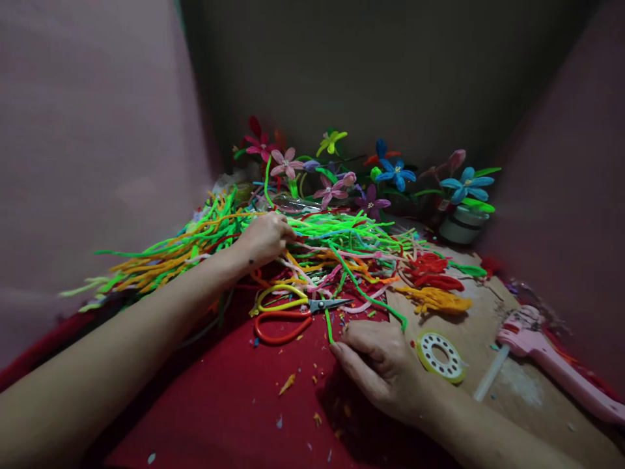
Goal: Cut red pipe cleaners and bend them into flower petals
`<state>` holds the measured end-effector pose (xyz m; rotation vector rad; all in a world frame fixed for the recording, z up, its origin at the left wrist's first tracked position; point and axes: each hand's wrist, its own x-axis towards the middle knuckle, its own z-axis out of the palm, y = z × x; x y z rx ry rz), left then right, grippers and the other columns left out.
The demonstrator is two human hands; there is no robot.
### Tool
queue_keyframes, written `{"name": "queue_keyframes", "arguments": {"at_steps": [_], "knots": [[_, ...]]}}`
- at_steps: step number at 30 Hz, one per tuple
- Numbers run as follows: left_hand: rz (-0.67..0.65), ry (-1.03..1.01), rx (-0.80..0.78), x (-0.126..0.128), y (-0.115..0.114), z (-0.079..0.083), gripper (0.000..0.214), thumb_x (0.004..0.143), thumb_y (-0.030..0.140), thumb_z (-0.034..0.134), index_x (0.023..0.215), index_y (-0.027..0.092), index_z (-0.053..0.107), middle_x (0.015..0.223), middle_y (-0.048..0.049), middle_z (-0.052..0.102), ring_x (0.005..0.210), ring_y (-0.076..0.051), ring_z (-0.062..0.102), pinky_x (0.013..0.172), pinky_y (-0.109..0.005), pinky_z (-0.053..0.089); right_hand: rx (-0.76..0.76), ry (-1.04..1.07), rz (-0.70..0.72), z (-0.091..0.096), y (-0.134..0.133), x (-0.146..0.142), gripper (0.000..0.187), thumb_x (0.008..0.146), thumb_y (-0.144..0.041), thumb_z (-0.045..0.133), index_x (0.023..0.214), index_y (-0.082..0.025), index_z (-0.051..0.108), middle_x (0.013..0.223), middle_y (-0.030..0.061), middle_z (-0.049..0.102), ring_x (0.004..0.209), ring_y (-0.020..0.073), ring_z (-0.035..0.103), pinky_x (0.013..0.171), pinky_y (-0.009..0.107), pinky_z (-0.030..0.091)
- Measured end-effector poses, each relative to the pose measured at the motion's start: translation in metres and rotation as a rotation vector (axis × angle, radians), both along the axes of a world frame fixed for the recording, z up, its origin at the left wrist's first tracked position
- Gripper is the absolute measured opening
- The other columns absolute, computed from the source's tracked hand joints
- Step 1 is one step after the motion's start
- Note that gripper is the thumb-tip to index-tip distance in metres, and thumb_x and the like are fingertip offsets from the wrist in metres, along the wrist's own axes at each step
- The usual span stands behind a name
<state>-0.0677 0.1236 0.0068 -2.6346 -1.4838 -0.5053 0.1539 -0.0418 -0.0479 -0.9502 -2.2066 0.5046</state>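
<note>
My left hand [266,238] reaches forward into a big pile of pipe cleaners [312,244] in green, orange, yellow and pink, its fingers curled shut among the strands. My right hand [378,361] rests on the red cloth [229,404], fingers bent and pinching the end of a bent green pipe cleaner [364,290]. Scissors with red and yellow handles [288,311] lie between the two hands, blades pointing right.
Finished pipe-cleaner flowers [336,176] stand along the back wall, some in a small pot [461,225]. A roll of green tape [441,355] and a pink glue gun [547,358] lie at the right on brown board. Small cut scraps litter the cloth.
</note>
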Motion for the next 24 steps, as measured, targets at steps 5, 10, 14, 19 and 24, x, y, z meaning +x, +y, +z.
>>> {"name": "queue_keyframes", "arguments": {"at_steps": [5,10,14,19,24], "knots": [[0.077,-0.048,-0.031,0.005,0.016,-0.009,0.031,0.072,0.015,0.047,0.088,0.018,0.073,0.089,-0.0065,0.068,0.080,-0.018,0.060,0.069,-0.024,0.043,-0.029,-0.004,-0.007,0.001,0.001,0.000,0.031,0.089,-0.019,0.045,0.061,-0.018,0.031,0.056,-0.0044,0.033,0.052,0.0067,0.031,0.053,0.024,0.022],[0.149,-0.137,-0.054,0.010,0.027,-0.006,0.030,0.075,0.027,0.054,0.100,0.017,0.069,0.078,-0.0046,0.069,0.070,-0.016,0.059,0.061,-0.023,0.040,-0.024,-0.016,-0.013,0.001,0.002,0.000,0.030,0.089,-0.018,0.045,0.061,-0.018,0.032,0.056,-0.0041,0.034,0.052,0.0068,0.033,0.053,0.024,0.022],[0.117,-0.141,-0.089,0.012,0.032,-0.004,0.028,0.070,0.032,0.061,0.093,0.020,0.071,0.078,-0.0029,0.068,0.069,-0.016,0.057,0.059,-0.024,0.037,-0.028,-0.013,-0.014,0.002,0.001,0.000,0.029,0.089,-0.017,0.044,0.062,-0.018,0.033,0.056,-0.0039,0.034,0.053,0.0067,0.033,0.053,0.023,0.022],[0.080,-0.168,-0.163,0.014,0.032,0.004,0.020,0.072,0.031,0.057,0.071,0.016,0.070,0.064,-0.0014,0.063,0.063,-0.014,0.054,0.057,-0.023,0.035,-0.023,-0.026,-0.021,0.005,0.002,0.000,0.030,0.089,-0.017,0.043,0.061,-0.018,0.034,0.055,-0.0035,0.036,0.052,0.0069,0.034,0.052,0.024,0.023],[0.070,-0.401,-0.327,0.006,0.025,0.022,0.023,0.075,0.034,0.054,0.068,0.013,0.063,0.052,0.0016,0.052,0.049,-0.010,0.044,0.048,-0.022,0.030,-0.022,-0.046,-0.036,0.008,0.003,-0.001,0.029,0.089,-0.017,0.043,0.060,-0.018,0.035,0.055,-0.0026,0.038,0.052,0.0069,0.036,0.052,0.023,0.025]]}}
